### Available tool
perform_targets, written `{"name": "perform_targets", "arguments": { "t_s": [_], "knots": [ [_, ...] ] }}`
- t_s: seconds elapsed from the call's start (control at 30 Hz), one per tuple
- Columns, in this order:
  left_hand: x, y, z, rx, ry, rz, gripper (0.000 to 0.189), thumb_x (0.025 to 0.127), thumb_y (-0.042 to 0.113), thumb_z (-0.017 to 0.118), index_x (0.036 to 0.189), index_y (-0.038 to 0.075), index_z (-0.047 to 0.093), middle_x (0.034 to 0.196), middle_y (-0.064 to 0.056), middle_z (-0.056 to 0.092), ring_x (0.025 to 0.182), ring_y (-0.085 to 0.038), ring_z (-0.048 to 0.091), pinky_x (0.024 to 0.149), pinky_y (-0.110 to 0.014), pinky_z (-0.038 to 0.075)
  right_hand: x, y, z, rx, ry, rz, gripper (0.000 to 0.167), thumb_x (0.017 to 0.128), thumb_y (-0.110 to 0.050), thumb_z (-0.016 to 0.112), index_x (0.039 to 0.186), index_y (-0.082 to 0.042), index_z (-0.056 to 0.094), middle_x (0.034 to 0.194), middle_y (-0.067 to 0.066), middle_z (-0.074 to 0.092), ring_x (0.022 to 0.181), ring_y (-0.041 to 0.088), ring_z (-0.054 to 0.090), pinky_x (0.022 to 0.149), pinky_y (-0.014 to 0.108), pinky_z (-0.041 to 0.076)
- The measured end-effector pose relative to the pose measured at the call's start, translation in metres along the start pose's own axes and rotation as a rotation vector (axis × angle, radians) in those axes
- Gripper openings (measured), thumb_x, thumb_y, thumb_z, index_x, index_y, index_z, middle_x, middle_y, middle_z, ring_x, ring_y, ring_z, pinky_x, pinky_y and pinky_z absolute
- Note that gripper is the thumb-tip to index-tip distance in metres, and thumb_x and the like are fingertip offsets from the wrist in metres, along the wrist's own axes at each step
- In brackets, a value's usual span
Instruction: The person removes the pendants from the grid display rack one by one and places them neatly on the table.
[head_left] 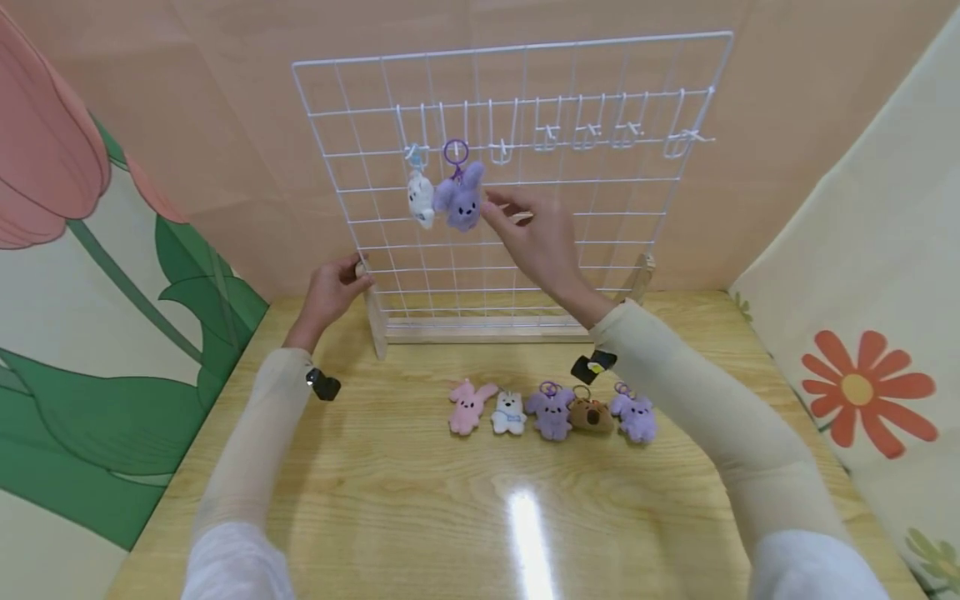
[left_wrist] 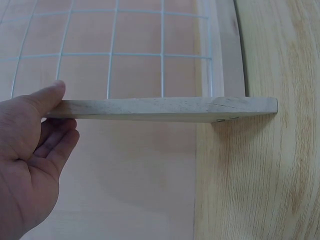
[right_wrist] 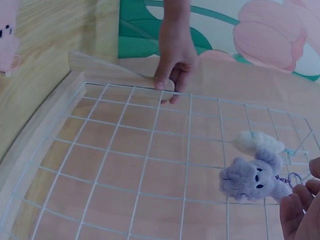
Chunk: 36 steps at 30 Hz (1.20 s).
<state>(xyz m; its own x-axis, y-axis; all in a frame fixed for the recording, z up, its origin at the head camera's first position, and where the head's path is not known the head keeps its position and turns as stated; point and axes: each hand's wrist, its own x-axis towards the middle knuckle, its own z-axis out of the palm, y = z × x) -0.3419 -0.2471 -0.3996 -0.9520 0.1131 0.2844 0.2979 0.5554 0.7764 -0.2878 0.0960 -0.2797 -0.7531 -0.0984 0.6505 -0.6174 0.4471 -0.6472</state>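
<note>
My left hand (head_left: pixel 330 292) grips the top of the wooden side foot (left_wrist: pixel 165 107) of a white wire grid rack (head_left: pixel 480 267), thumb on one face and fingers on the other. A purple plush keychain (head_left: pixel 462 200) hangs by its purple ring from a hook on the grid. My right hand (head_left: pixel 536 237) is beside this plush, fingers loosely bent, the fingertips close to its side; whether they touch it is unclear. Left of the purple plush hangs a white plush keychain (head_left: pixel 421 200), partly behind it in the right wrist view.
More white hooks (head_left: pixel 588 133) line the grid to the right. On the wooden table (head_left: pixel 420 517) lie a pink plush (head_left: pixel 468 408), a white plush (head_left: pixel 509 413), two purple plushes (head_left: pixel 553 415) and a brown plush (head_left: pixel 591 415) in a row. A peach backdrop (head_left: pixel 225 108) stands behind the rack.
</note>
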Motion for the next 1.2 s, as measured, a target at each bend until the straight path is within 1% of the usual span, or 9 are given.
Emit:
{"name": "perform_targets", "arguments": {
  "t_s": [0.13,0.2,0.3,0.4,0.5,0.6,0.8,1.03,1.2],
  "knots": [
    [0.001,0.000,0.000,-0.005,0.003,0.004,0.050,0.097,0.011,0.072,0.141,-0.003,0.056,0.123,-0.026,0.068,0.110,-0.035,0.068,0.086,-0.021,0.058,0.012,-0.003,0.004,0.030,0.034,0.052,0.030,0.097,-0.027,0.074,0.119,-0.007,0.076,0.112,0.007,0.077,0.089,0.015,0.071,0.076,0.023,0.060],
    [0.002,-0.001,0.001,-0.005,0.004,0.005,0.050,0.097,0.012,0.072,0.141,-0.003,0.056,0.122,-0.026,0.068,0.109,-0.035,0.068,0.083,-0.016,0.057,0.016,-0.004,0.006,0.056,0.046,0.062,0.030,0.096,-0.027,0.074,0.119,-0.008,0.076,0.110,0.007,0.077,0.088,0.015,0.070,0.076,0.022,0.060],
    [0.002,-0.001,0.001,-0.006,0.004,0.007,0.050,0.097,0.012,0.073,0.141,-0.004,0.056,0.121,-0.026,0.068,0.109,-0.035,0.068,0.081,-0.013,0.055,0.022,-0.006,0.009,0.082,0.063,0.073,0.029,0.095,-0.027,0.076,0.118,-0.008,0.077,0.107,0.008,0.077,0.085,0.015,0.070,0.072,0.020,0.058],
    [0.002,-0.001,0.000,-0.007,0.003,0.006,0.050,0.097,0.011,0.072,0.142,-0.005,0.055,0.121,-0.026,0.068,0.109,-0.036,0.067,0.080,-0.013,0.055,0.028,-0.006,0.013,0.085,0.073,0.093,0.028,0.095,-0.028,0.076,0.116,-0.010,0.077,0.105,0.007,0.078,0.082,0.014,0.070,0.066,0.018,0.056],
    [0.002,-0.001,0.000,-0.005,0.000,0.001,0.050,0.097,0.011,0.071,0.142,-0.005,0.054,0.121,-0.026,0.068,0.109,-0.035,0.067,0.080,-0.014,0.055,0.033,-0.006,0.016,0.087,0.088,0.107,0.027,0.095,-0.028,0.076,0.114,-0.009,0.078,0.105,0.006,0.078,0.080,0.014,0.070,0.064,0.019,0.055],
    [0.003,-0.002,0.000,-0.008,-0.002,0.001,0.051,0.097,0.012,0.071,0.142,-0.005,0.054,0.123,-0.026,0.067,0.110,-0.035,0.067,0.083,-0.016,0.057,0.038,-0.005,0.019,0.091,0.104,0.115,0.026,0.095,-0.026,0.076,0.114,-0.008,0.078,0.104,0.007,0.078,0.079,0.013,0.069,0.067,0.020,0.057],
    [0.003,-0.002,0.000,-0.011,-0.001,0.005,0.051,0.097,0.014,0.072,0.142,-0.005,0.055,0.123,-0.026,0.068,0.109,-0.035,0.068,0.082,-0.016,0.057,0.045,-0.002,0.024,0.079,0.122,0.143,0.024,0.095,-0.025,0.075,0.113,-0.008,0.078,0.098,0.009,0.078,0.080,0.011,0.068,0.070,0.021,0.057],
    [0.002,-0.001,0.000,-0.013,0.003,0.001,0.049,0.097,0.010,0.072,0.141,-0.003,0.056,0.123,-0.027,0.068,0.108,-0.035,0.068,0.082,-0.017,0.057,0.054,-0.005,0.028,0.069,0.131,0.174,0.024,0.095,-0.028,0.076,0.109,-0.009,0.080,0.088,0.009,0.077,0.072,0.009,0.065,0.062,0.019,0.051],
    [0.002,-0.001,0.000,-0.004,0.006,0.015,0.049,0.097,0.010,0.072,0.141,-0.004,0.056,0.123,-0.027,0.068,0.107,-0.035,0.068,0.081,-0.015,0.056,0.057,-0.006,0.031,0.075,0.131,0.202,0.023,0.094,-0.028,0.077,0.107,-0.009,0.081,0.085,0.008,0.076,0.068,0.009,0.063,0.056,0.019,0.049]
  ]
}}
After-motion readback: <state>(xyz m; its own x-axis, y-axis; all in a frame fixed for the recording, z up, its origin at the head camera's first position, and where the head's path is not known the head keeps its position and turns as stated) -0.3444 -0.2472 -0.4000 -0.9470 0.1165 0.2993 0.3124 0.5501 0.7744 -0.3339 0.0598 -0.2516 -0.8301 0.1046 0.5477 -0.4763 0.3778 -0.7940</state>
